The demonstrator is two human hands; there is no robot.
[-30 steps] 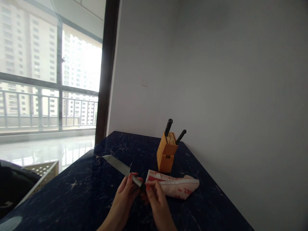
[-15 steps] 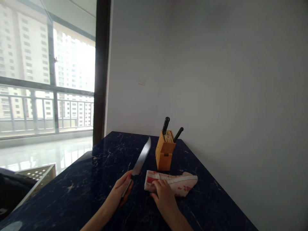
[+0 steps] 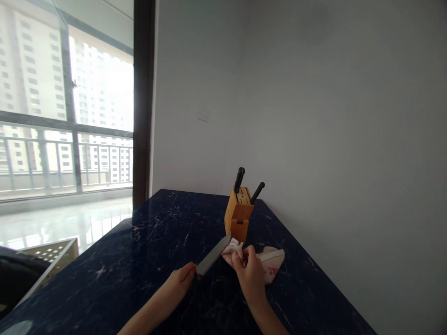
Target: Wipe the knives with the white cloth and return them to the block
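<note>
My left hand (image 3: 179, 284) is closed round the handle of a large kitchen knife (image 3: 213, 256), whose steel blade points up and right, its tip close to the cloth. My right hand (image 3: 250, 275) pinches and lifts the left end of a white cloth with red print (image 3: 270, 263); the rest of the cloth lies on the dark blue marble counter (image 3: 146, 260). Just behind the cloth stands a wooden knife block (image 3: 238, 215) with two black-handled knives in it.
A plain grey wall runs along the counter's right and far sides. To the left are a dark window frame (image 3: 141, 102), a balcony railing and tall buildings outside. A perforated metal basket (image 3: 52, 253) sits low at the left, beside something dark.
The knife has passed into my left hand alone and its blade has swung from pointing left to pointing right, near the cloth. My right hand went to the cloth and lifted its left end.
</note>
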